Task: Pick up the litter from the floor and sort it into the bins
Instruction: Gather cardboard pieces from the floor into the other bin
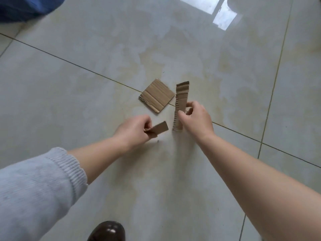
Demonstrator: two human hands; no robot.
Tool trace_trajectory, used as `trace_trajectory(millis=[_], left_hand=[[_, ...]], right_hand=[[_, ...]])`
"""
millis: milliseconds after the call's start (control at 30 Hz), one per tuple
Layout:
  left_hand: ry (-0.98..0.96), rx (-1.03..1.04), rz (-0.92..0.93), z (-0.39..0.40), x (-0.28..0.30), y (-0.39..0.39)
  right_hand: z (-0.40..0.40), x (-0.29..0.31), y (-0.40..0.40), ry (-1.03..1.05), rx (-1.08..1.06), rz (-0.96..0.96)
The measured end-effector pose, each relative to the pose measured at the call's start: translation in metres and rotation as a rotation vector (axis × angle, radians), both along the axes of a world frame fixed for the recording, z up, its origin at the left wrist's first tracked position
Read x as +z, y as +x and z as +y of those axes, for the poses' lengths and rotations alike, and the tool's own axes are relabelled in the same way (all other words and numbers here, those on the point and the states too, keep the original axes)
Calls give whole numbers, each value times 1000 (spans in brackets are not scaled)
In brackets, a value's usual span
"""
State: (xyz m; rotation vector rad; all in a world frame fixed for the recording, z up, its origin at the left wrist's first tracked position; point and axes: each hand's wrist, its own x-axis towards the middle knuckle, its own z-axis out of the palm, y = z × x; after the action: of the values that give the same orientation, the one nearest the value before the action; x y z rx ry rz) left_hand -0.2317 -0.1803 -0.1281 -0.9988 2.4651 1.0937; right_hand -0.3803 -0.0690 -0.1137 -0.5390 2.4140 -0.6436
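My left hand (133, 129) pinches a small brown cardboard piece (159, 129) just above the floor. My right hand (196, 119) grips a long corrugated cardboard strip (181, 98) that stands nearly upright, its ridged side facing me. A square piece of brown cardboard (157, 95) lies flat on the tiled floor, just beyond and between both hands, touching neither. No bin is fully in view.
Glossy pale floor tiles (86, 101) with dark grout lines fill the view. A blue object (26, 7) sits at the top left corner. The toe of a dark shoe (108, 231) shows at the bottom edge. A window reflection (217, 11) glares at top right.
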Motion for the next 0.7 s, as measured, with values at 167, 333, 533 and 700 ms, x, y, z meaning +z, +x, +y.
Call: trace_trajectory(millis=[167,333,533,700], left_hand=[[3,421,100,-58,2,30],[24,630,163,-79,-1,41],[35,651,193,-77,2,28],[64,659,225,-67,8,19]], right_hand=[[-57,-5,-11,-8,112,-18],[-80,-14,-7,76,316,149],[-88,-13,-4,166,344,111],[-68,-7,4,5,124,-96]])
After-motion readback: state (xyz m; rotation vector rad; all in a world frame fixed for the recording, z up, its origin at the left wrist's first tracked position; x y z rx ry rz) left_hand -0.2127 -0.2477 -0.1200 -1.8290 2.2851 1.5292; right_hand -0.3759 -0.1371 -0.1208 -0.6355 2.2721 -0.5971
